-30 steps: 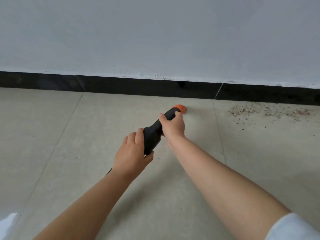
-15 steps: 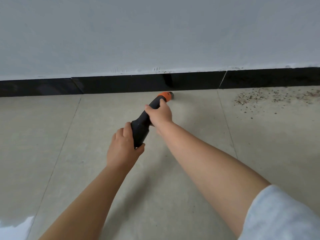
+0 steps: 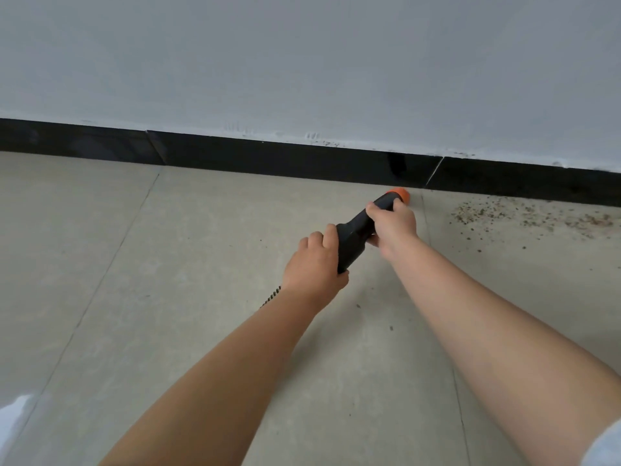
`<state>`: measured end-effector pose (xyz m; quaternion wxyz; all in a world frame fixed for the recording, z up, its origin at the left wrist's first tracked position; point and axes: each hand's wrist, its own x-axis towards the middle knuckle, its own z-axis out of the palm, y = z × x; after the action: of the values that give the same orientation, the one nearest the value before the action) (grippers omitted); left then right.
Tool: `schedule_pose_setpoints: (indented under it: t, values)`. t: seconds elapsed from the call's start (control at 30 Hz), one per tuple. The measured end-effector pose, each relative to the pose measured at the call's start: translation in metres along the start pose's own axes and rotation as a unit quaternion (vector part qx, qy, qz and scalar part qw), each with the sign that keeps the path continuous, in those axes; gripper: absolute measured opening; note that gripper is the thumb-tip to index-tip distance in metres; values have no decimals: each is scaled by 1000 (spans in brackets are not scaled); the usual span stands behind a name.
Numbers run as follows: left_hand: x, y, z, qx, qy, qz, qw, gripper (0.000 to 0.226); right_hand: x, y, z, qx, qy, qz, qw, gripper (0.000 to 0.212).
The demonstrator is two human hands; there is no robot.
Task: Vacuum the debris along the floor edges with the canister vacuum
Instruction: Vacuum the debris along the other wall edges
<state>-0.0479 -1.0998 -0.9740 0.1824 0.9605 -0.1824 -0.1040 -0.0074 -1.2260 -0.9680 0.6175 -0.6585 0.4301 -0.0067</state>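
I hold a black vacuum nozzle (image 3: pixel 356 235) with an orange tip (image 3: pixel 400 195) in both hands. My left hand (image 3: pixel 314 269) grips its thick rear end. My right hand (image 3: pixel 393 225) grips the narrow front part just behind the tip. The tip sits on the tile floor close to the black baseboard (image 3: pixel 285 159), beside a tile joint. A patch of brown debris (image 3: pixel 524 215) lies scattered along the floor edge to the right of the tip. A short bit of ribbed hose (image 3: pixel 271 297) shows under my left wrist; the canister is out of view.
A white wall (image 3: pixel 302 62) rises above the baseboard. Beige floor tiles (image 3: pixel 168 297) with thin joints spread toward me. A few stray specks (image 3: pixel 391 327) lie between my forearms.
The nozzle tip has shifted right along the baseboard, nearer the debris patch. Both hands keep the same grip.
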Motion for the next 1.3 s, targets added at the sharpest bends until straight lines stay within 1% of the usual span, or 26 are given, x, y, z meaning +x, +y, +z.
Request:
schedule_pose_setpoints:
  t: [0.1, 0.2, 0.3, 0.37, 0.43, 0.5, 0.6, 0.67, 0.83, 1.0, 1.17, 1.3]
  values:
    - [-17, -20, -14, 0, 27, -14, 1000, 61, -20, 3, 18, -1, -15, 2, 1000, 61]
    - [-35, -50, -39, 1, 53, -79, 995, 53, -50, 2, 52, 29, -57, 4, 998, 65]
    - [-54, -82, -70, 29, 30, -177, 983, 42, -85, 0, 91, 54, -112, -9, 992, 71]
    - [-67, -106, -90, 47, 10, -237, 970, 44, -111, -1, 118, 57, -156, -21, 986, 76]
    - [-83, -130, -107, 55, 2, -279, 959, 44, -137, 1, 145, 50, -188, -23, 981, 79]
    - [-99, -152, -117, 53, 17, -298, 953, 43, -162, 4, 169, 42, -202, -17, 978, 80]
    - [-123, -177, -120, 67, 77, -296, 950, 38, -191, 9, 197, 31, -208, -19, 977, 79]
    - [-139, -190, -117, 91, 97, -281, 950, 37, -204, 13, 211, 15, -202, -16, 979, 76]
    - [-170, -226, -114, 81, 64, -260, 960, 37, -233, 36, 233, -11, -187, 45, 981, 74]
    - [-190, -244, -113, 53, 62, -266, 961, 39, -247, 49, 246, -32, -188, 52, 980, 74]
    - [-182, -238, -107, 47, 38, -238, 969, 39, -236, 53, 241, -18, -166, 49, 985, 73]
    - [-166, -221, -100, 73, 21, -202, 976, 39, -219, 55, 222, 22, -131, 57, 990, 74]
